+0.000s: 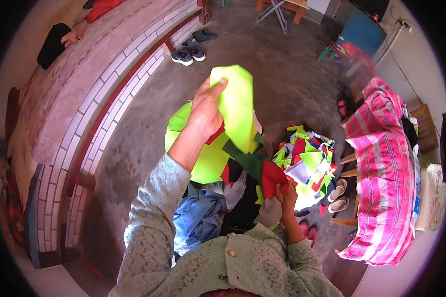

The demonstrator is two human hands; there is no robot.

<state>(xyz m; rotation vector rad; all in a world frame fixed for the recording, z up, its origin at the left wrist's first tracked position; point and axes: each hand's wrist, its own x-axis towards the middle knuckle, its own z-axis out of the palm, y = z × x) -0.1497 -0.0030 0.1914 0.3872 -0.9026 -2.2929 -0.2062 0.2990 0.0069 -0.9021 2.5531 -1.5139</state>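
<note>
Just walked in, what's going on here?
A person is handling cloth pieces with both hands. The left hand holds up a yellow-green piece, while the right hand grips at a red piece. A dark green piece shows between them. To the right, a mixed-colour pile of scraps sits near a pair of light slippers.

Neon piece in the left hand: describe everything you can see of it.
The neon piece is plain, bright yellow-green and looks like thin, matte cloth. Its outline is irregular: broad with angled corners at the top, tapering toward the bottom. It is held up, roughly upright, in the left hand, with the thumb across its face near the left edge. Its lower end meets a dark green piece in view; whether they touch is unclear.
</note>
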